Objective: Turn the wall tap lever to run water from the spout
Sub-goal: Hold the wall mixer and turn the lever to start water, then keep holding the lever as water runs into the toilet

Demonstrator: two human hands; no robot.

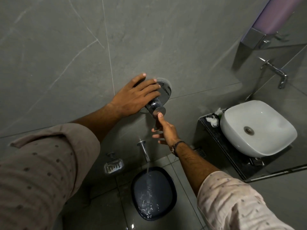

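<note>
Partly, left hand (134, 95) hides tap lever (156, 108).

Floor (186, 201): grey tiles, glossy, carrying a dark blue bucket (153, 193) that is sitting directly on it and taking in falling water.

Counter (214, 135): dark, polished slab, standing to the right of the bucket and farther back. A white basin (255, 128) is resting on it, filling most of its top. Crumpled white tissue (211, 121) is lying on the counter just left of the basin.
</note>
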